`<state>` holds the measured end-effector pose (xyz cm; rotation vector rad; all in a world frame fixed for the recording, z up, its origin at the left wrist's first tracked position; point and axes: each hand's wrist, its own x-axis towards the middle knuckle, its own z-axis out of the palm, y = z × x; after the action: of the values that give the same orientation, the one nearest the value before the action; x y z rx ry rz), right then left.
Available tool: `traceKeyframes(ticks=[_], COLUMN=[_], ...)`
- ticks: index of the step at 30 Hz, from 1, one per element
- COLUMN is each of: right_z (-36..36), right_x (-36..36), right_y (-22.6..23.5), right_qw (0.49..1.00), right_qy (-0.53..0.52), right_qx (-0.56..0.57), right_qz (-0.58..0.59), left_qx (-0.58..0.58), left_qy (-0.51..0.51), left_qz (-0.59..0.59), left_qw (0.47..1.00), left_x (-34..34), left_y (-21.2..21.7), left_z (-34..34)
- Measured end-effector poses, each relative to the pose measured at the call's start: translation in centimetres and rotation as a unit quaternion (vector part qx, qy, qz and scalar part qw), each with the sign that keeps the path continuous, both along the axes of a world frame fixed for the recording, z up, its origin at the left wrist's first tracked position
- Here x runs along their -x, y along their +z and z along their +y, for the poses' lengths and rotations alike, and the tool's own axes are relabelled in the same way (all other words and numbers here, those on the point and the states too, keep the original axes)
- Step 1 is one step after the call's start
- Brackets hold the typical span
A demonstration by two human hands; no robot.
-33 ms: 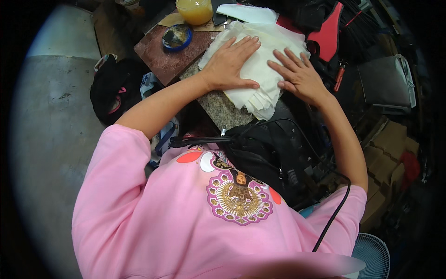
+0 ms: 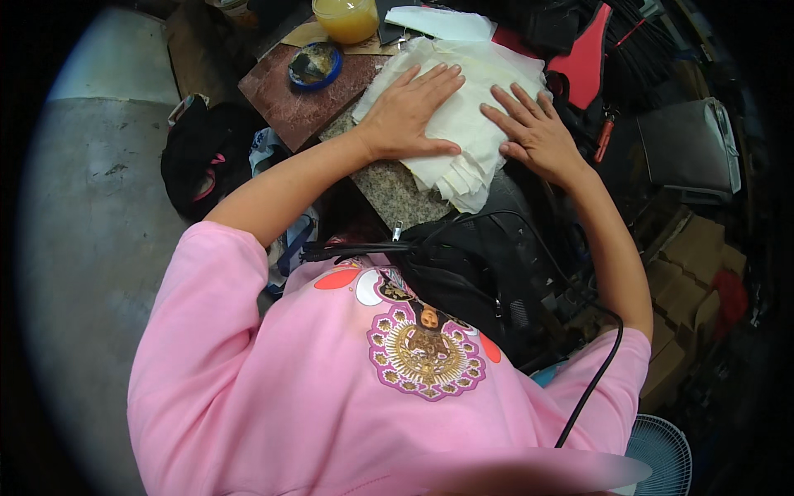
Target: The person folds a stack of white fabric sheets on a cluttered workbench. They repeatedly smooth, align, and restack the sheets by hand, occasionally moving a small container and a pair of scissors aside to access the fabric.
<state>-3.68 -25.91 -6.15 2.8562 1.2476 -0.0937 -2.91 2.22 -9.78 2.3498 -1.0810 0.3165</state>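
A stack of thin white cloth pieces (image 2: 467, 107) with frayed edges lies on a speckled grey stone slab (image 2: 389, 194). Its near corner fans out in several layers. My left hand (image 2: 409, 116) rests flat on the left part of the stack, fingers stretched and thumb spread to the right. On the right edge of the stack lies my right hand (image 2: 536, 136), palm down with fingers spread. Neither hand grasps anything.
Left of the stack sits a reddish-brown board (image 2: 277, 95) with a blue round lid (image 2: 315, 66) holding dark residue. Behind stands a jar of yellow stuff (image 2: 349, 21). A red-handled tool (image 2: 605, 139) hangs at right, cardboard boxes (image 2: 686, 256) lower down. A black cable (image 2: 608, 372) crosses my right side.
My right hand has slid slightly to the right along the cloth. The left hand stays nearly in place.
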Motion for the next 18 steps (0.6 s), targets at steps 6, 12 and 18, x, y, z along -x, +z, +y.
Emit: traceKeyframes(ticks=[6,12,18], right_z=[-1.5,-1.8,-2.0], right_x=[-0.8,-3.1,-2.6], right_y=[-1.8,-2.2,-3.2], right_qw=[0.999,0.999,0.997], right_qy=[-0.005,-0.017,-0.021], right_qx=[-0.017,-0.029,-0.04], right_qz=[-0.036,-0.041,-0.063], left_qx=[-0.07,-0.064,-0.076], left_qy=[0.026,0.026,0.036], left_qz=[-0.02,-0.027,-0.01], left_qw=[0.997,0.997,0.996], left_x=[-0.2,-0.3,-0.1], left_y=[-0.2,-0.2,-0.5], left_z=[0.0,0.1,0.1])
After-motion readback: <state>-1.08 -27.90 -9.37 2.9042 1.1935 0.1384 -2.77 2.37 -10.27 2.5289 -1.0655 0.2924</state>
